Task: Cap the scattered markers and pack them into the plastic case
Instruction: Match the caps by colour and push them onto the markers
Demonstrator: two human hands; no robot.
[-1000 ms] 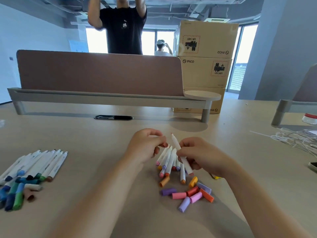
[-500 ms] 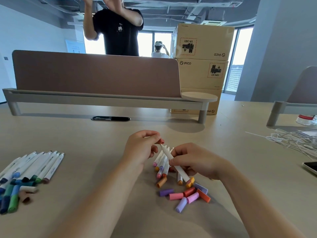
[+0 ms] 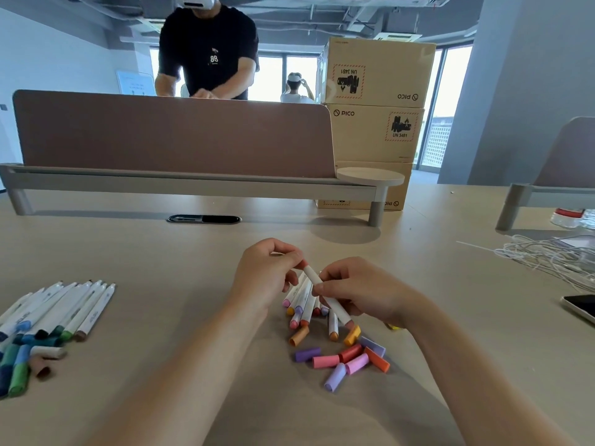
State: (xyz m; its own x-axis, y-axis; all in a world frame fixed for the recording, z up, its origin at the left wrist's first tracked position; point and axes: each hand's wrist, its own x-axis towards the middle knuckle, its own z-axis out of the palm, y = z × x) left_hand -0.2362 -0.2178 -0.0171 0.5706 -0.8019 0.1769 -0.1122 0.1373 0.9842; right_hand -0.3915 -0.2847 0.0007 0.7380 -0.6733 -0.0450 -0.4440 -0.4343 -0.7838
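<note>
My right hand [image 3: 357, 292] grips a white marker [image 3: 325, 296] that slants from upper left to lower right above the table. My left hand [image 3: 265, 275] pinches the marker's upper end with thumb and fingertips; whatever sits at that end is hidden by the fingers. Under my hands lies a bunch of white markers [image 3: 304, 300] with pink, orange and purple ends. Loose caps [image 3: 341, 357] in purple, pink, red and orange lie scattered just in front. No plastic case is in view.
A second group of markers [image 3: 61, 312] with blue and green caps [image 3: 19, 362] lies at the left. White cables [image 3: 553, 255] and a phone [image 3: 581, 307] are at the right. A desk divider [image 3: 174, 136] and stacked cardboard boxes [image 3: 373, 101] stand behind; a person works beyond the divider.
The marker has tilted from steep to a flatter slant, and my left hand has closed in on its upper end. The person behind has lowered both arms.
</note>
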